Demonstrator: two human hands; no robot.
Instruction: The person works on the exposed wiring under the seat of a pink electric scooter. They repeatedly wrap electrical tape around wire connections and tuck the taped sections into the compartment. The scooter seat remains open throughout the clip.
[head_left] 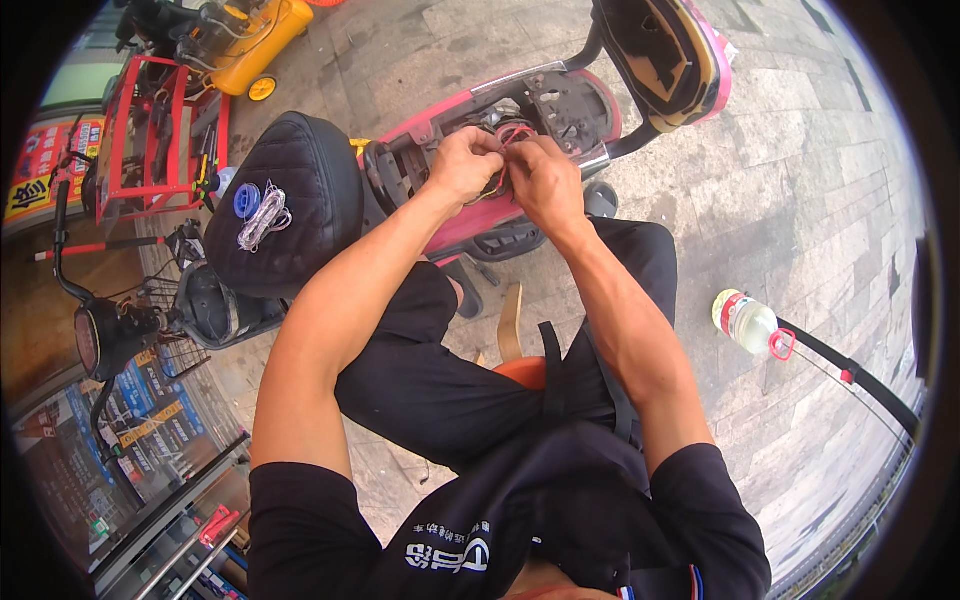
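Note:
My left hand (466, 166) and my right hand (546, 182) meet over the uncovered middle of a pink-red electric scooter (425, 135). Thin red wires (513, 132) loop up between them, and the fingers of both hands are pinched together on these wires. The fingertips partly hide the wire ends. Under and around my hands lie more dark cables and the scooter's open compartment. To the left sits the black quilted seat (290, 150). On it rest a blue spool (247, 201) and a bundle of pale wire (265, 218).
A padded backrest (668, 60) rises at the scooter's far right end. A large clear bottle (746, 320) stands on the paving to the right. Far left are a yellow air compressor (262, 40), a red metal rack (150, 190) and another scooter's headlight (105, 335).

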